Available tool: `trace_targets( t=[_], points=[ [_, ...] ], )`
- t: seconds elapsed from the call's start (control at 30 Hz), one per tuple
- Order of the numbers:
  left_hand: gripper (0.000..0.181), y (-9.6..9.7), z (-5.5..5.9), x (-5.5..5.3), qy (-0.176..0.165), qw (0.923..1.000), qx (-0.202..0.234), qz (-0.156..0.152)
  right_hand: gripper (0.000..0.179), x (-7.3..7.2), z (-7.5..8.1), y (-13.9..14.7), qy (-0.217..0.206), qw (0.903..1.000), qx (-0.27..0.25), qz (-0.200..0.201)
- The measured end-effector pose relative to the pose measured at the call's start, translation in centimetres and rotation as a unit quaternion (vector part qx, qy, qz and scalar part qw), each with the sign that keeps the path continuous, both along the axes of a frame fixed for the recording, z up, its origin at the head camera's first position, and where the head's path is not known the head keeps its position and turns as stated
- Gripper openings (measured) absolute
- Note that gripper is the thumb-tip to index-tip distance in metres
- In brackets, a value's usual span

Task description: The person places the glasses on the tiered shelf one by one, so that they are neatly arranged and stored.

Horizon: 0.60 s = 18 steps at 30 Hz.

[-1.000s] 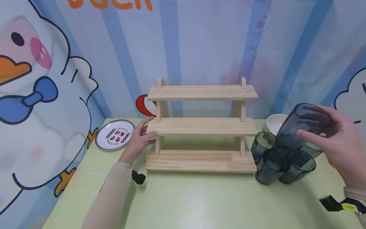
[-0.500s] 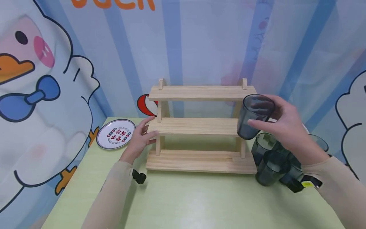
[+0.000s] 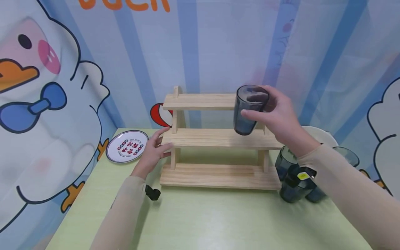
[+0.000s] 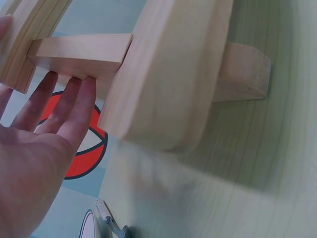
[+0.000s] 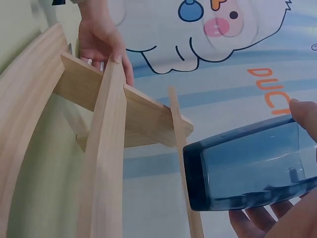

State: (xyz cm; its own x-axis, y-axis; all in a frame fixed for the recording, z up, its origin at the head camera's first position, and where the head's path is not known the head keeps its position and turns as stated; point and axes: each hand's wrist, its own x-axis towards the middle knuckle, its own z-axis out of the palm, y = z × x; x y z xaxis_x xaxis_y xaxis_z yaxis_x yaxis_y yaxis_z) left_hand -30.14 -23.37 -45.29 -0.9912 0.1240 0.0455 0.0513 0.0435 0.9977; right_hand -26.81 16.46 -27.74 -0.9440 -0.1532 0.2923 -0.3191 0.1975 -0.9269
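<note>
A three-tier wooden display shelf (image 3: 200, 139) stands on the table in the middle of the head view. My left hand (image 3: 151, 152) grips the left end of its middle tier. In the left wrist view, the fingertips (image 4: 88, 82) touch the side upright. My right hand (image 3: 282, 116) holds a smoky blue-grey drinking glass (image 3: 243, 119) by its side, mouth up and slightly tilted. The glass overlaps the right part of the top and middle tiers in the head view. In the right wrist view, the glass's thick base (image 5: 195, 178) points toward the shelf.
Several similar dark glasses (image 3: 292, 189) stand together at the shelf's right, partly behind my right forearm. A white bowl (image 3: 318, 136) sits behind them. An oval white plate (image 3: 126, 158) with red lettering lies left of the shelf. A duck-print cloth (image 3: 215, 45) hangs behind the table.
My right hand has carried the glass leftward from above the other glasses to in front of the shelf's right part, bringing it more upright. The left hand keeps its hold on the shelf.
</note>
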Motion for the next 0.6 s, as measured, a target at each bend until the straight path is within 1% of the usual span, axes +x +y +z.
trace_targets(
  t=[0.13,0.27,0.37,0.47,0.6],
  points=[
    [0.071,0.0,0.0,0.0,0.003,1.0000,0.000,-0.002,0.071,-1.3,0.5,-1.5,-0.009,0.9998,-0.019,-0.004],
    [0.070,-0.1,0.0,-0.1,0.004,1.0000,0.001,-0.001,0.073,-2.8,0.8,-2.8,-0.013,0.9997,-0.015,-0.016],
    [0.069,-0.1,0.0,-0.1,0.005,1.0000,0.003,0.001,0.075,-3.9,0.8,-3.6,-0.014,0.9994,-0.014,-0.028],
    [0.069,0.0,-0.1,-0.1,0.008,1.0000,0.002,0.001,0.076,-4.8,0.6,-4.2,-0.025,0.9987,-0.027,-0.035],
    [0.070,0.0,-0.2,-0.1,0.010,0.9999,0.005,0.000,0.076,-5.6,0.4,-4.9,-0.037,0.9977,-0.049,-0.030]
  ],
)
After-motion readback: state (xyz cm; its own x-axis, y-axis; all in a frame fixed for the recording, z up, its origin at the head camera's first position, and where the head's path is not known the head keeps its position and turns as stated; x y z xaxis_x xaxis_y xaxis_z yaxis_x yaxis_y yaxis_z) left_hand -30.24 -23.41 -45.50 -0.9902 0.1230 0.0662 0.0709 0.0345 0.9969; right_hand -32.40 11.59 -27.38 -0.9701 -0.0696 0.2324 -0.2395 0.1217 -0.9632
